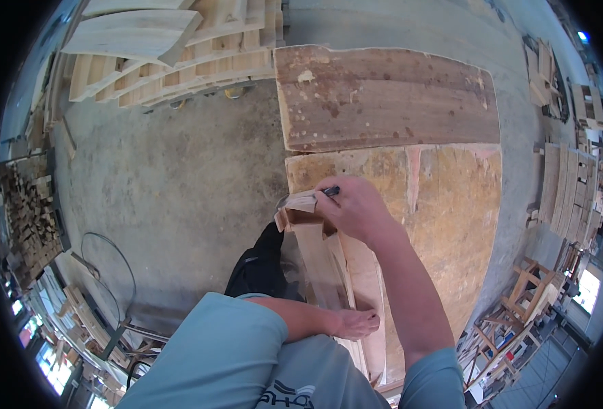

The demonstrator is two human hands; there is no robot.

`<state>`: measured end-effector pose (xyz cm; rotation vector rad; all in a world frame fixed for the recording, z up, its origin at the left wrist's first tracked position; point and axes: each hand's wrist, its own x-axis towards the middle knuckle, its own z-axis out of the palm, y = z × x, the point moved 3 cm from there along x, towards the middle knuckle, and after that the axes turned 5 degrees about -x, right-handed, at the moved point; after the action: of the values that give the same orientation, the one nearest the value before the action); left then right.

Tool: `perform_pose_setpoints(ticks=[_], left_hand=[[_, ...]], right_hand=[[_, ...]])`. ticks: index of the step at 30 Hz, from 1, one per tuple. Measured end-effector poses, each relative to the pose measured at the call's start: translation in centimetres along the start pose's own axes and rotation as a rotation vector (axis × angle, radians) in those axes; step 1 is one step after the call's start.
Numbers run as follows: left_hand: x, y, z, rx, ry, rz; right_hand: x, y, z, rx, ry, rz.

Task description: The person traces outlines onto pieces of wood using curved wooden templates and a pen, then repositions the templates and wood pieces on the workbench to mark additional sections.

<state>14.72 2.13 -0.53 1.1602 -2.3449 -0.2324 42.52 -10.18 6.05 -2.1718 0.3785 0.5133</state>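
My right hand point(352, 210) is closed around a slim dark tool point(330, 191), whose end shows above the fingers; its lower part is hidden, so I cannot tell its kind. That hand is at the far end of a long wooden workpiece point(313, 249), beside a pale wood end piece point(300, 201). Nearer to me, my left hand point(356, 324) grips the workpiece at its edge with fingers curled. The workpiece has raised sides and lies along the left part of a worn plywood board point(444, 238).
A stained brown board point(390, 99) adjoins the plywood at the far side. Curved wooden parts point(131, 34) are stacked at the far left. Concrete floor point(172, 170) lies left of me, with a cable point(134, 273) on it. Wooden frames point(519, 293) stand at the right.
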Motion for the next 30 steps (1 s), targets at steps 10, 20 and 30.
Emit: perform_pose_setpoints(ticks=[10,20,30], left_hand=[[-0.5,-0.1,-1.3,0.052,-0.09,0.011],[-1.1,0.4,1.7,-0.262,-0.149,-0.081],[0.4,-1.1,-2.0,-0.212,-0.207,-0.022]], right_hand=[[-8.9,3.9,-2.2,-0.072,0.288,0.044],[-21.1,7.9,1.9,0.077,0.59,0.245],[-34.6,12.3,8.5,0.123,0.813,0.43]])
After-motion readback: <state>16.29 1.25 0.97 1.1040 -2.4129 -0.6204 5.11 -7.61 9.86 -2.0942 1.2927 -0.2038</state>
